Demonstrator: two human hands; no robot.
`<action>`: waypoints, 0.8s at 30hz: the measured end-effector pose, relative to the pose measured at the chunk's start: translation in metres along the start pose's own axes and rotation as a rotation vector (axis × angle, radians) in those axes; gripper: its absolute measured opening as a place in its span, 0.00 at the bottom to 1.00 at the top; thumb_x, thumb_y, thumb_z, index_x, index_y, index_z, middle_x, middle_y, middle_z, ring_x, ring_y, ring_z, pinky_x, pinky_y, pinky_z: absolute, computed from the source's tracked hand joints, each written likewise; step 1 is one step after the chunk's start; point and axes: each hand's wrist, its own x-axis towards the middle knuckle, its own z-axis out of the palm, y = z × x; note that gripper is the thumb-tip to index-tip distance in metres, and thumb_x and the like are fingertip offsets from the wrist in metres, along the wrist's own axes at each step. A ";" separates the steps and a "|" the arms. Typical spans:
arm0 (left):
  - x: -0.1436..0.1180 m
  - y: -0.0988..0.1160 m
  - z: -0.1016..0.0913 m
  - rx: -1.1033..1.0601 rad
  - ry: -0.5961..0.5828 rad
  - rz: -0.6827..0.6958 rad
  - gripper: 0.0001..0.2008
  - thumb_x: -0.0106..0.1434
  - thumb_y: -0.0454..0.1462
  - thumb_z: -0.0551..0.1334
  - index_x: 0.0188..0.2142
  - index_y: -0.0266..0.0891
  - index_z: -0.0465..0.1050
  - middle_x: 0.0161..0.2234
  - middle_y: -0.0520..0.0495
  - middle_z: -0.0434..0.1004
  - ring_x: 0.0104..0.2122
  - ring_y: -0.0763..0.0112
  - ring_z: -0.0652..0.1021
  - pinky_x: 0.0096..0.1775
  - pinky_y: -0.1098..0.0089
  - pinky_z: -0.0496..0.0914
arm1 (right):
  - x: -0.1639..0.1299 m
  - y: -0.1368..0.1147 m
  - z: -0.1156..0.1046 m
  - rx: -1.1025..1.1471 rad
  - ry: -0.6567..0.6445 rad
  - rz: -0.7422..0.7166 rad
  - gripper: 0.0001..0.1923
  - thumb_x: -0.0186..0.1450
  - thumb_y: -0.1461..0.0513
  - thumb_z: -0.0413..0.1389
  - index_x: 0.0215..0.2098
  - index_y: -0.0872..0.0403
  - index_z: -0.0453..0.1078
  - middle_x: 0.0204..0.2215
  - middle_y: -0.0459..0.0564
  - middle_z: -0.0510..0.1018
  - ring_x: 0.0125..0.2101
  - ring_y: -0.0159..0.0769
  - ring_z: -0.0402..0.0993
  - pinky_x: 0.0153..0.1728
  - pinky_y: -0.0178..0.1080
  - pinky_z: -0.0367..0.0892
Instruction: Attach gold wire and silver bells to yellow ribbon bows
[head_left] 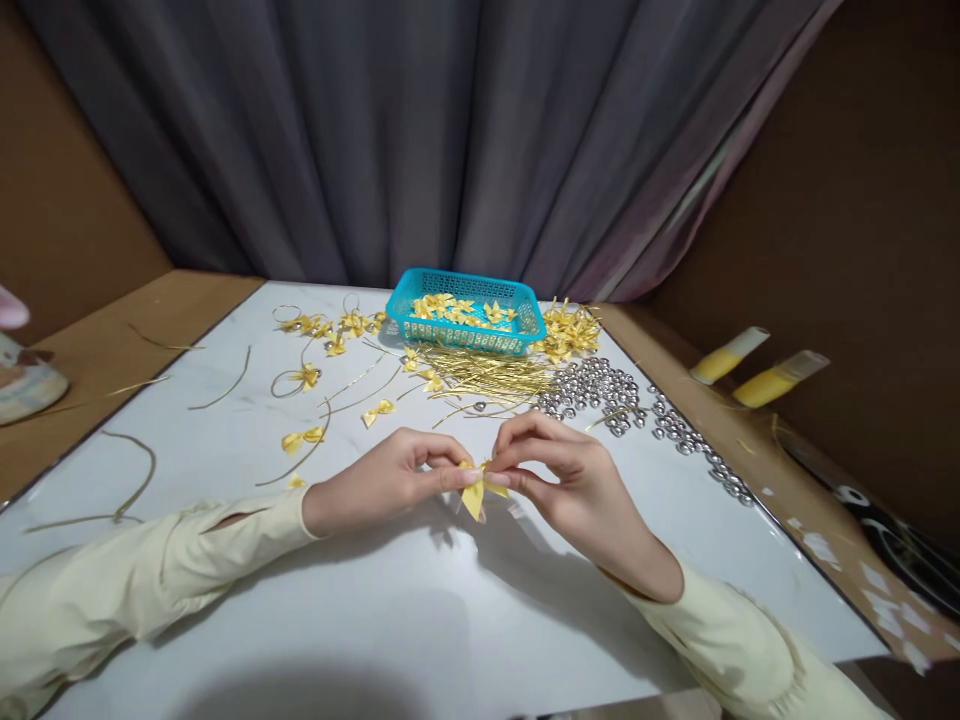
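Between my two hands, above the front middle of the white table, is a yellow ribbon bow with its tails hanging down. My left hand pinches its left side with thumb and forefinger. From the other side, my right hand pinches it too, fingertips almost meeting the left ones. Whatever lies under the fingertips is hidden. Just beyond the hands lie a bundle of gold twist ties and a spread of small silver beads.
A turquoise basket holding yellow bows stands at the back. Loose bows and curved gold ties are scattered on the left. A yellow pile sits right of the basket. Two yellow-filled tubes and scissors lie on the right.
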 end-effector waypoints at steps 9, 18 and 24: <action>0.002 0.002 -0.001 -0.101 -0.057 -0.063 0.13 0.61 0.44 0.60 0.30 0.36 0.74 0.24 0.52 0.76 0.27 0.73 0.75 0.32 0.74 0.67 | 0.002 0.000 -0.001 -0.024 -0.015 0.006 0.06 0.57 0.70 0.59 0.26 0.55 0.74 0.28 0.47 0.72 0.29 0.30 0.70 0.31 0.34 0.67; 0.001 -0.002 -0.001 -0.081 -0.066 -0.044 0.08 0.57 0.40 0.65 0.31 0.36 0.74 0.30 0.51 0.79 0.31 0.73 0.76 0.35 0.74 0.67 | 0.002 0.000 -0.002 -0.023 -0.034 0.019 0.08 0.56 0.73 0.59 0.26 0.56 0.74 0.28 0.48 0.72 0.30 0.30 0.70 0.31 0.34 0.66; 0.001 -0.002 0.000 -0.035 -0.040 -0.075 0.09 0.57 0.41 0.64 0.31 0.35 0.74 0.27 0.52 0.77 0.26 0.75 0.73 0.30 0.75 0.64 | 0.002 -0.001 -0.003 -0.010 -0.066 0.037 0.07 0.56 0.73 0.58 0.25 0.57 0.74 0.27 0.48 0.72 0.29 0.31 0.69 0.31 0.34 0.66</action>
